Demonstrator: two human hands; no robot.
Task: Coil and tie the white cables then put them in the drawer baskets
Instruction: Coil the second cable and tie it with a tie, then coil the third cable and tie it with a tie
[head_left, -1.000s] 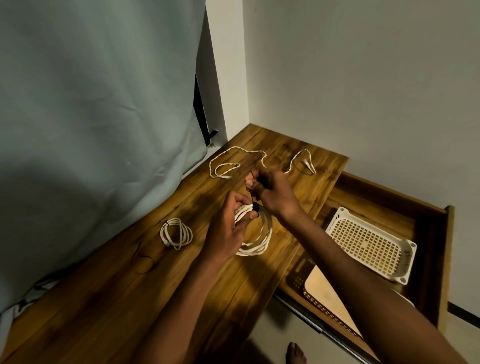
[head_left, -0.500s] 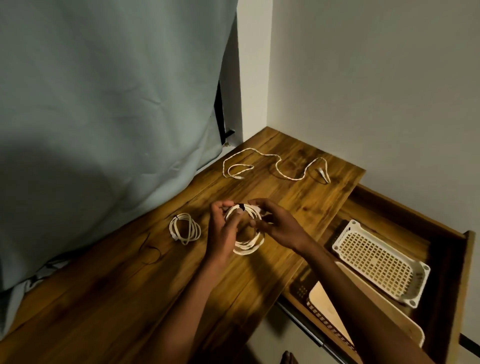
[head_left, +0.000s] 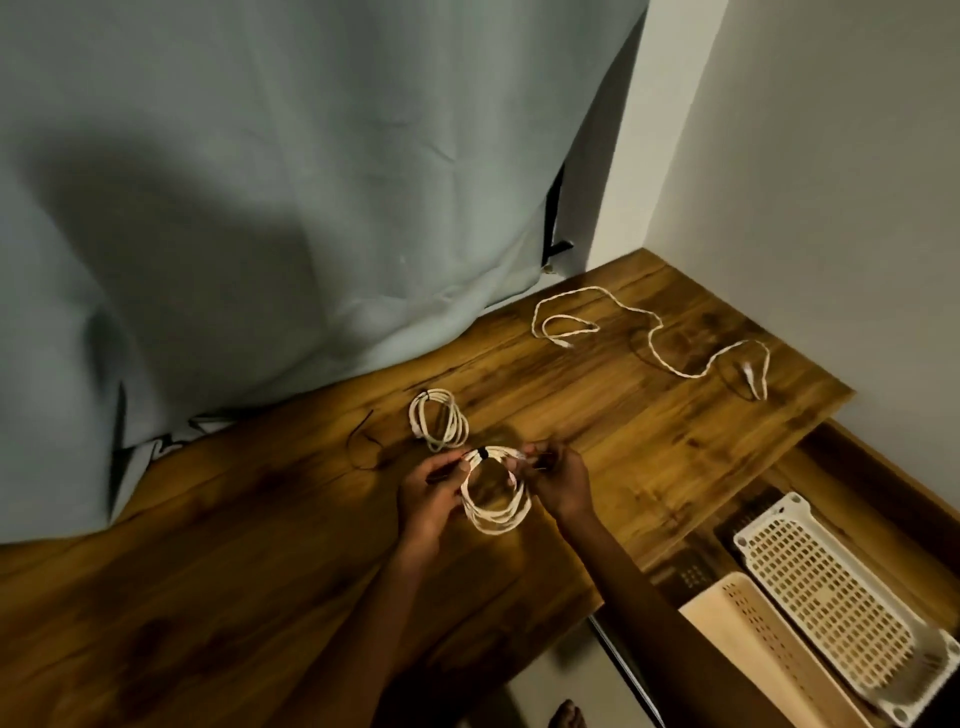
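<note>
Right now I hold the coiled white cable (head_left: 496, 493) just above the brown wooden desk (head_left: 649, 467), my left hand (head_left: 431, 496) pinching its left side and my right hand (head_left: 558, 480) pinching the top by the small black tie (head_left: 483, 453). The white perforated plastic basket (head_left: 831, 587) sits in the open wooden drawer (head_left: 883, 467), low to my right, so my right hand is nearer.
</note>
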